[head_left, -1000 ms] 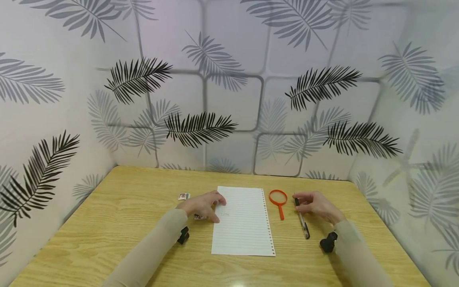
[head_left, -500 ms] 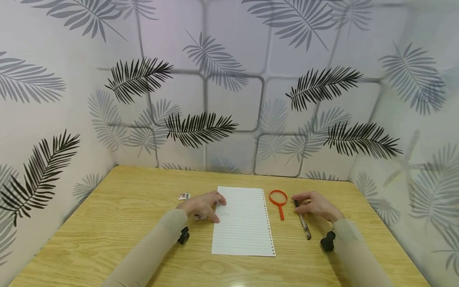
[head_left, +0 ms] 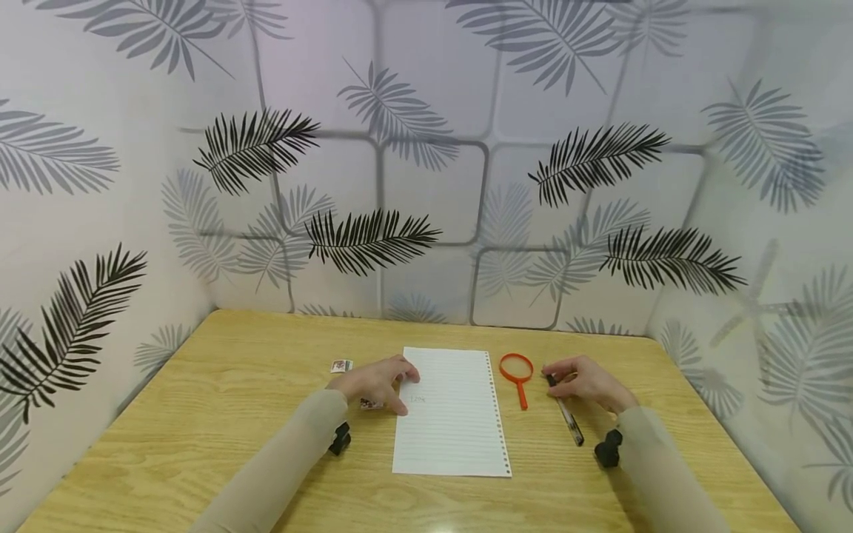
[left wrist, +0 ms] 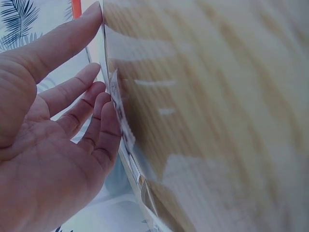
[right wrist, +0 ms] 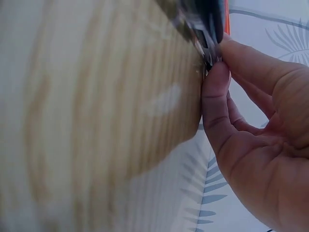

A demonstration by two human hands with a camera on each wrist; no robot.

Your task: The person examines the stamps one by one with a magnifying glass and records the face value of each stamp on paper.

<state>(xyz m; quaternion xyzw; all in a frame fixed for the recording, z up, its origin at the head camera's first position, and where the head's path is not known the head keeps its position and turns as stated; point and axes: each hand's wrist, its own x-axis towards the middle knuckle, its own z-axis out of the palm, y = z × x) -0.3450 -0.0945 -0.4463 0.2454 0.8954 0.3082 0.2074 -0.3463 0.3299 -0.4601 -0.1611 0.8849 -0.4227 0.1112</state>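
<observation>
My right hand (head_left: 591,383) is at the right side of the table, its thumb and fingers pinching a clear-barrelled pen (head_left: 571,423) near its black upper end. The pen lies slanted, and its lower end points toward me. In the right wrist view the pen (right wrist: 208,29) shows blurred at the fingertips. A sheet of lined paper (head_left: 453,422) with punched holes along its right edge lies in the middle, with a little faint writing. My left hand (head_left: 373,383) rests on its left edge, thumb and fingers spread. The left wrist view shows that hand (left wrist: 53,130) with nothing gripped.
An orange-red magnifying glass (head_left: 522,392) lies between the paper and the pen. A small printed piece (head_left: 341,366) lies behind my left hand, and another printed piece (head_left: 370,403) is partly hidden under it. A patterned wall covering (head_left: 426,185) closes the table's back.
The pen has turned slightly: its near end has shifted to the right while the pinched end has gone a little left. My left hand and the paper stay in place.
</observation>
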